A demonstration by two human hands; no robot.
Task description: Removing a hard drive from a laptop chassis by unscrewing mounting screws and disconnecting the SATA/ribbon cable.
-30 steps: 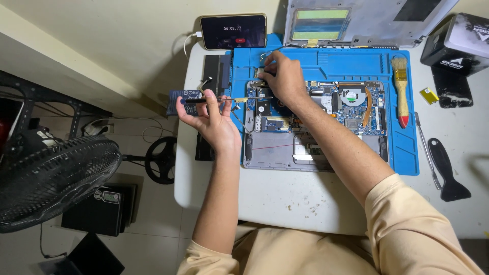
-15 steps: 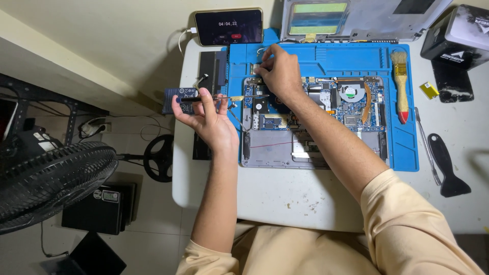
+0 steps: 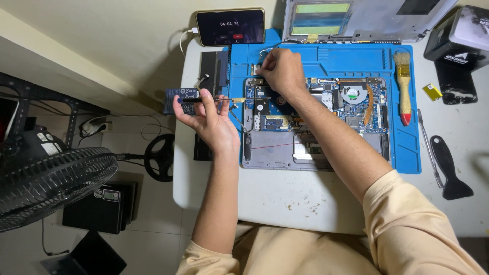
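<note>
The person wears a soft, light peach shirt with short sleeves. Both arms are bare, and the hands wear nothing.

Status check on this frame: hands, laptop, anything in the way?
Left hand grips screwdriver, tip toward open laptop. Right hand pinches at its top-left corner. Brush lies on mat, apart.

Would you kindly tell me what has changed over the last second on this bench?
Very little. The left hand keeps its grip on the screwdriver, held level at the mat's left edge, perhaps drifted slightly. The right hand stays pinched at the top left corner of the opened laptop. Nothing was picked up or released. Brush, phone and scraper lie unmoved.
</note>
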